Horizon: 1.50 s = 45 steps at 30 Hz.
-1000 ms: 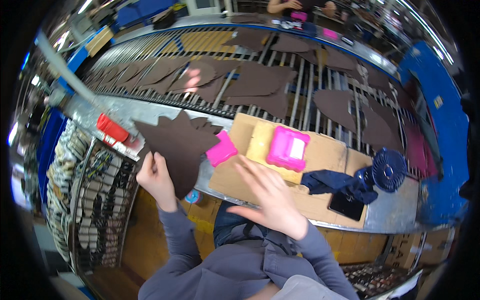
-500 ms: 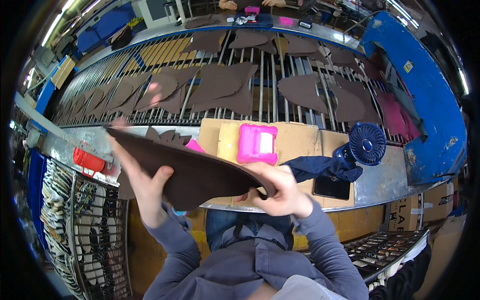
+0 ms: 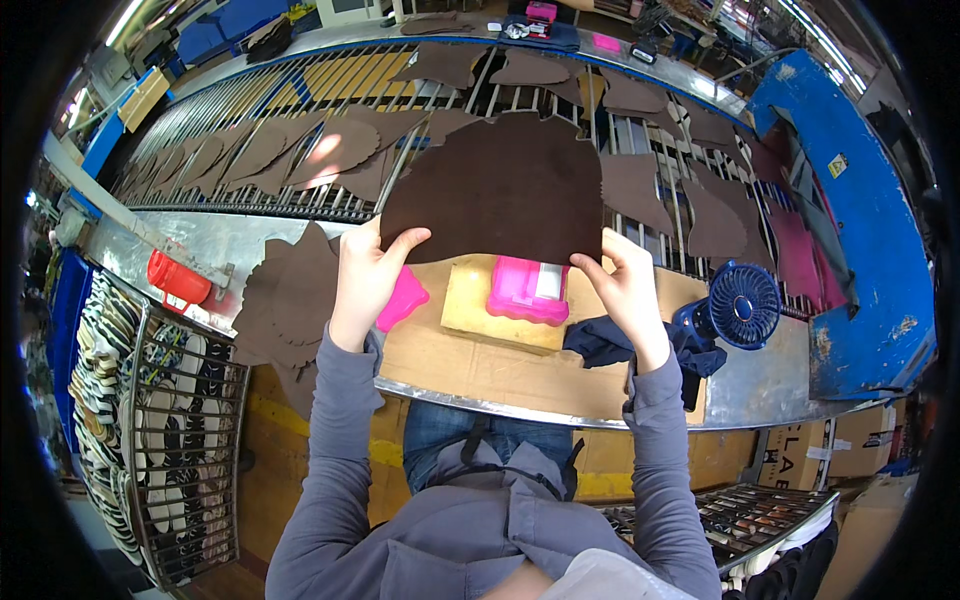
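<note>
A dark brown leather-like cut piece (image 3: 500,185) is held up flat in front of me, over the front edge of the roller rack. My left hand (image 3: 368,262) grips its lower left corner, thumb on the near face. At the lower right corner my right hand (image 3: 622,280) pinches it the same way. Beneath and nearer to me, a bright pink plastic holder (image 3: 528,298) rests on a yellow block (image 3: 490,328). Left of that lies another pink piece (image 3: 403,300). A stack of brown cut pieces (image 3: 285,300) overhangs the bench edge beside my left forearm.
More brown pieces (image 3: 265,150) lie in rows across the metal bars. A blue fan (image 3: 743,305) and dark blue cloth (image 3: 600,343) stand right. A blue machine housing (image 3: 860,220) bounds the far right. Shoe-filled racks (image 3: 180,440) flank me; a red clamp-like object (image 3: 180,278) is left.
Both hands have lifted the brown piece forward and turned it from a slanted, folded-looking hold to a flat spread. The left hand has shifted right along with it, and the stack at left is uncovered.
</note>
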Available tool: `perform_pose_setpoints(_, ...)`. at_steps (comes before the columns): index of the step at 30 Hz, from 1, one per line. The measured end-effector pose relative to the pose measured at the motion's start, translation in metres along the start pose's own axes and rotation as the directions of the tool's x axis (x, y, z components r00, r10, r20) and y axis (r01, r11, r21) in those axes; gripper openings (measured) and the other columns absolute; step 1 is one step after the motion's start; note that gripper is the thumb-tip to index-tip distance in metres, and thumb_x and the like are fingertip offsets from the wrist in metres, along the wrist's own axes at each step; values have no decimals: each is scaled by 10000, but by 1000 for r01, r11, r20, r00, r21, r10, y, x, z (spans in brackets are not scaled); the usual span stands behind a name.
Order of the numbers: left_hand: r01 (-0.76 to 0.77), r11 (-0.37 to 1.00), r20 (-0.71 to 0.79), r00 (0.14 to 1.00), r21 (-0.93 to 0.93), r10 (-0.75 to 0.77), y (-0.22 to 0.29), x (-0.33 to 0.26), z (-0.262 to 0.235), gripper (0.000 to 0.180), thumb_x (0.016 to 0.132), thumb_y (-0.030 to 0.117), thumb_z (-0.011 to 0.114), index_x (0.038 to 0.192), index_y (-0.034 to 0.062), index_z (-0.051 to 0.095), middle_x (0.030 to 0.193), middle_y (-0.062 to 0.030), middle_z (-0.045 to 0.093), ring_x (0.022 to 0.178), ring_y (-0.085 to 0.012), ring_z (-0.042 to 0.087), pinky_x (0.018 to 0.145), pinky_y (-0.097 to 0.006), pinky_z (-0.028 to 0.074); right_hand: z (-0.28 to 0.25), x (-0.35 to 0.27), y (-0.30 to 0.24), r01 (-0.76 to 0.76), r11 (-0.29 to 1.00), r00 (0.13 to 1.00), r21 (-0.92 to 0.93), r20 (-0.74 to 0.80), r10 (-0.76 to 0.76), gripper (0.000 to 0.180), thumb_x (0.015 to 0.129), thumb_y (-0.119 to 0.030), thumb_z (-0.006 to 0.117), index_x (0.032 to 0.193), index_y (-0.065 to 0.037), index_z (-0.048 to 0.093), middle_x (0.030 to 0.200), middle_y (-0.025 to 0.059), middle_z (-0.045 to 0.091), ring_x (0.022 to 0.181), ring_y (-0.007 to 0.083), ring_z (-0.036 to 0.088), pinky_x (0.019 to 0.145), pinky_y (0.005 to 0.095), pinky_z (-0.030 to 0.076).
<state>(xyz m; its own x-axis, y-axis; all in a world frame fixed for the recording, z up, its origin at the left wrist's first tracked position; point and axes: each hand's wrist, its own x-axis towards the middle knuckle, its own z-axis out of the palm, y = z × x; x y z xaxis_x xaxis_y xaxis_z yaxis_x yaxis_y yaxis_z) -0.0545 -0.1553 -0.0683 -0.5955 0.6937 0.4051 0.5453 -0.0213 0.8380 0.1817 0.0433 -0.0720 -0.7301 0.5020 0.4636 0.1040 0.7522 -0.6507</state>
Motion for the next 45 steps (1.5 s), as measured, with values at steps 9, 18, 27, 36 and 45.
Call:
perform_pose_setpoints(9,-105,989,-100,988,106,116,2,4,-11,218,865,62,651,1063,-29,637,835,-126,694,679,-170,616,658,-287,486,29,0,18,-59,991,998,123,27,56,185,823,-14,667,1005,14,646,859,110,680,806,184,665,747,281,500)
perform_pose_setpoints(18,-113,978,-81,988,178,129,4,6,-17,176,863,62,642,1012,-32,640,781,-136,676,624,-178,591,610,-296,467,38,-2,13,-67,983,998,171,9,66,160,807,-22,688,959,15,654,843,114,675,797,201,664,740,284,503)
perform_pose_setpoints(27,-93,987,53,995,132,87,3,9,16,224,852,29,615,1062,-46,635,876,-159,694,756,-244,670,688,-305,497,20,-36,39,-53,998,988,40,-143,58,183,802,-18,702,982,6,676,884,148,698,811,263,688,732,298,518)
perform_pose_setpoints(36,-229,959,435,856,-166,279,17,21,85,328,790,-59,567,1107,-2,630,1014,-169,672,938,-304,657,831,-351,517,20,-111,78,-300,953,886,-32,-379,267,92,807,-11,702,872,24,647,748,166,650,667,245,655,631,293,480)
perform_pose_setpoints(45,-411,900,569,709,-146,416,30,31,145,317,797,-26,593,1104,41,635,943,-175,673,907,-337,649,799,-370,515,-20,-159,93,-430,900,774,71,-485,407,105,821,13,687,921,31,657,759,135,672,687,135,617,677,276,481)
